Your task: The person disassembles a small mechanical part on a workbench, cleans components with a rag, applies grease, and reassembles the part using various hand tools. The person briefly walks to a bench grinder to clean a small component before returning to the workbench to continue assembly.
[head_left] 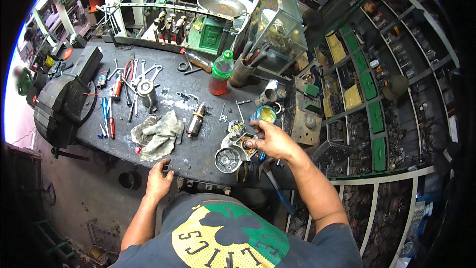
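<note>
My right hand (pixel 270 141) rests on a grey metal starter housing (pixel 233 153) at the near right part of the dark workbench (pixel 198 94), fingers pinched on a small round part at its opening. A small tin of yellow grease (pixel 265 114) stands just behind that hand. My left hand (pixel 158 178) lies flat on the bench's front edge, fingers apart, holding nothing. A crumpled grey rag (pixel 157 135) lies just beyond it. A cylindrical armature (pixel 196 119) lies right of the rag.
A black bench vise (pixel 62 101) sits at the left end. Wrenches and screwdrivers (pixel 126 87) are scattered behind the rag, beside a metal cylinder (pixel 147 92). A bottle of red liquid (pixel 220 73) stands mid-bench. Shelves of parts (pixel 377 99) fill the right.
</note>
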A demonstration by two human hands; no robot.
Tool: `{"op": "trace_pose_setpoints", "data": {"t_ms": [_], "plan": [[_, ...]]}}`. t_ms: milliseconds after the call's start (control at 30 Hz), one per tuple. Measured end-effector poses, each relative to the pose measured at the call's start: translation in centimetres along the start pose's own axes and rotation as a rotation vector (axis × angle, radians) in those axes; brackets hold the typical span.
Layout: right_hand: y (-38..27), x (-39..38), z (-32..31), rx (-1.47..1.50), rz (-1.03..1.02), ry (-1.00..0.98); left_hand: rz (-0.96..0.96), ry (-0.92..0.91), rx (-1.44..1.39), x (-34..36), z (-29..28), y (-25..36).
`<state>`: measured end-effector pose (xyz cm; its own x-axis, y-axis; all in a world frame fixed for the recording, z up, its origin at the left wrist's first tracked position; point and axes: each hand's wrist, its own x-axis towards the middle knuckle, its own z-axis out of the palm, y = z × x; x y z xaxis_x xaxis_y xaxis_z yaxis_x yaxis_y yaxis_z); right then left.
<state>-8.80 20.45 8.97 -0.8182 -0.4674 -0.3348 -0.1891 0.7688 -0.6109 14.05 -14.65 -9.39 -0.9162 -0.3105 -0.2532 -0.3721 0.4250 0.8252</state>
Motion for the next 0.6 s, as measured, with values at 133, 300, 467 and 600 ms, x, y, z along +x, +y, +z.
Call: {"op": "trace_pose_setpoints", "data": {"t_ms": [133,300,467,600], "plan": [[-2.1,-0.4,-1.6,-0.069,-0.039,-0.020,0.000,0.012,0.012,-0.2,0.3,0.1],[-1.4,-0.8,-1.1,-0.068,-0.081,0.027,0.019,0.019,0.019,0.0,0.6,0.7],[1.3,0.4,-0.7,0.117,-0.037,-0.080,0.008,-0.015,0.100,-0.3,1.2,0.5],[9.5,1.3,1.6,0.778,-0.208,-0.029,-0.029,-0.021,0.143,-1.2,0.9,1.3]]}}
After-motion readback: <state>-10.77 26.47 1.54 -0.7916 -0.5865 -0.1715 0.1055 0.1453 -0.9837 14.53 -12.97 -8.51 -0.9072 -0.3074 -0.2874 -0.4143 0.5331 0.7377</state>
